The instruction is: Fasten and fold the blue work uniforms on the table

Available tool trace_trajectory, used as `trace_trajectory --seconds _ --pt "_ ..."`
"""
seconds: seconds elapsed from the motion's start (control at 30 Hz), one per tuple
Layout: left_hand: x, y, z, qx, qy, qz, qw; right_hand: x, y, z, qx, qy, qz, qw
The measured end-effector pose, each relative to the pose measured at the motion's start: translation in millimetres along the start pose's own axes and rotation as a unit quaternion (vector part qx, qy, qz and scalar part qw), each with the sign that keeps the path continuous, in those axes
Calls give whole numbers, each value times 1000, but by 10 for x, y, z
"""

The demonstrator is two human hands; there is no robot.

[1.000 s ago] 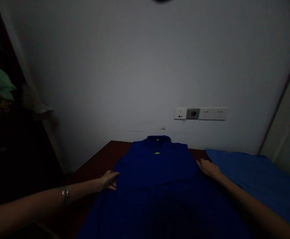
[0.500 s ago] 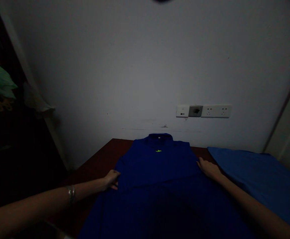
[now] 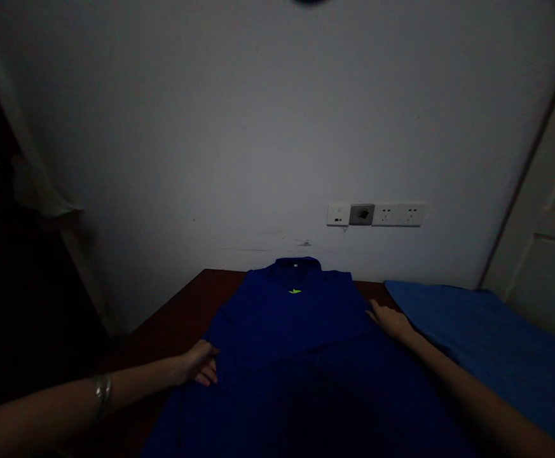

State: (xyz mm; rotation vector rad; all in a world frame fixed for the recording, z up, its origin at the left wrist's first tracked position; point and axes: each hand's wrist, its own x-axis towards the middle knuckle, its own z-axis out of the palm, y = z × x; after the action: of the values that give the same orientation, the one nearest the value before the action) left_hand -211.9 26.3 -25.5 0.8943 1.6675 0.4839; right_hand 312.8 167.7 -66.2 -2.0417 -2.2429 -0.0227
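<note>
A dark blue collared shirt point(image 3: 287, 324) lies spread on a reddish-brown table point(image 3: 177, 312), its collar toward the wall and a small yellow-green logo below the collar. At the shirt's left edge, my left hand point(image 3: 201, 364) pinches the cloth between thumb and curled fingers; a silver bracelet circles that wrist. My right hand point(image 3: 389, 319) grips the opposite edge, a little farther from me, with its fingertips closed on the fabric. A crease runs across the shirt between both hands. The near part of the shirt fades into dark shadow.
To the right lies a lighter blue cloth point(image 3: 487, 337) on the table. A row of wall sockets point(image 3: 375, 214) sits above the table's back edge on the pale wall. A panelled door point(image 3: 548, 254) stands at far right; dark furniture with hanging cloth point(image 3: 43, 194) is at left.
My left hand has slid slightly nearer to me and left along the shirt's edge. The right hand keeps its place on the shirt. The camera view has turned a little to the right.
</note>
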Motion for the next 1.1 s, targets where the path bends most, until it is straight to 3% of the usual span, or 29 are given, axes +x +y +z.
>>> trace_trajectory --seconds 0.13,0.37,0.47,0.6,0.67,0.87,1.1 --pt "96 14 -39 108 29 29 993 3 -1 -20 1 0 -11 1000" --pt "98 190 -28 279 32 13 960 -68 -76 -61 -40 22 10 999" --pt "31 213 -38 365 47 55 928 -103 -93 -64 -58 26 16 998" --pt "-57 213 -73 474 79 146 865 -212 -111 -91 -67 37 36 996" --pt "-106 217 -80 495 76 164 850 -311 -116 -132 -72 43 38 996" --pt "-200 163 -120 470 74 148 867 -772 -67 -394 -78 38 42 995" --pt "-340 -38 -294 420 84 187 884 -1578 62 -689 -74 17 62 995"
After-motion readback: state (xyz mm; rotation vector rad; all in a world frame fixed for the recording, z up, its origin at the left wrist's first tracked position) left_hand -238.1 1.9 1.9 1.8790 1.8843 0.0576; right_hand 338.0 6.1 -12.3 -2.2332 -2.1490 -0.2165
